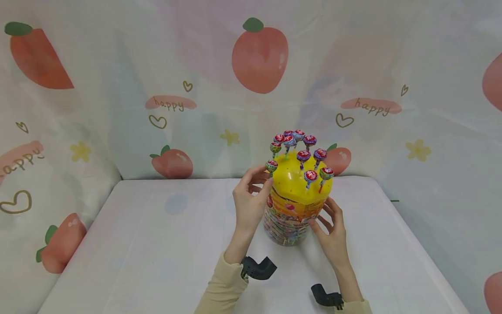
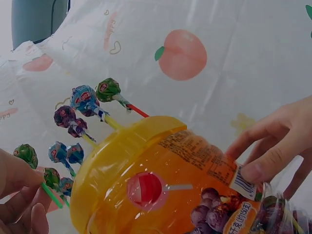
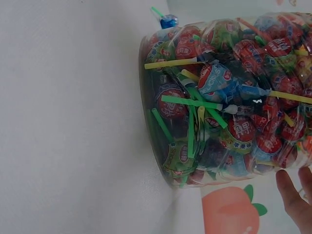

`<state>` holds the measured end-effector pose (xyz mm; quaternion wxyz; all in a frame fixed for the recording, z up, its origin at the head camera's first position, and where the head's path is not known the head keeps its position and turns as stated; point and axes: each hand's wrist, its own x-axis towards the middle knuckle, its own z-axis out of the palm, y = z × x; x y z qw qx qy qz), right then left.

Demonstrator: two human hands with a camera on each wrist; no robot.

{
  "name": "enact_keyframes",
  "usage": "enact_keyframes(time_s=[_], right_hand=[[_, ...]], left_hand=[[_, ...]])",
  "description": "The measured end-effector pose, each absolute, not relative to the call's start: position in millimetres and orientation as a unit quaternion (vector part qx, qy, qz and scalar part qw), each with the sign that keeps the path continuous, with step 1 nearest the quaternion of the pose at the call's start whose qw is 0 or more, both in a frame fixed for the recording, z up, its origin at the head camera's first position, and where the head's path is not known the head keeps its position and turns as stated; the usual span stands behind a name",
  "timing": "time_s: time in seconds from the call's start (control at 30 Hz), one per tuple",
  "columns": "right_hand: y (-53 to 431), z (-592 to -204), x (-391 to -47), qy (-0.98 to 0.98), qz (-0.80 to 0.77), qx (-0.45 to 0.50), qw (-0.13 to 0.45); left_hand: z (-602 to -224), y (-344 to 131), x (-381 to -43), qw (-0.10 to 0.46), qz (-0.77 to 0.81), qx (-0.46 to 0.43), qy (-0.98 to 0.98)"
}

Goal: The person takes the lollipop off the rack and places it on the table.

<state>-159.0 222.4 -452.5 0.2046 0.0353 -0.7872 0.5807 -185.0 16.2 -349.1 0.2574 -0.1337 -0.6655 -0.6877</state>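
Observation:
A clear plastic jar (image 1: 288, 226) with a yellow domed lid (image 1: 292, 185) stands on the table, packed with wrapped lollipops (image 3: 217, 83). Several more lollipops (image 1: 303, 157) stick up from the lid by their sticks. At the lid's left edge, my left hand (image 1: 251, 200) pinches the stick of a green-wrapped lollipop (image 2: 25, 155); the green stick (image 2: 51, 195) pokes out below the fingers. My right hand (image 1: 333, 235) holds the jar's right side, its thumb on the orange label (image 2: 209, 161) by the barcode. The right wrist view shows only some of that hand's fingers (image 3: 291, 197).
The jar stands toward the back of a white-covered table (image 1: 168, 244). A blue-wrapped lollipop (image 3: 168, 21) shows beyond the jar's base in the right wrist view. Behind the table hangs a pale cloth (image 1: 219, 109) printed with peaches, hearts and flowers.

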Motion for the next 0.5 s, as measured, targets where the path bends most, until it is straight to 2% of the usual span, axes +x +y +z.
enact_keyframes(time_s=[0.3, 0.5], right_hand=[[224, -454, -160, -0.79, 0.578, 0.03, 0.204], [222, -453, -160, -0.785, 0.583, 0.034, 0.206]], left_hand=[[-347, 6, -170, 0.249, -0.682, -0.091, -0.681], [-383, 1, -186, 0.238, -0.687, -0.059, -0.684]])
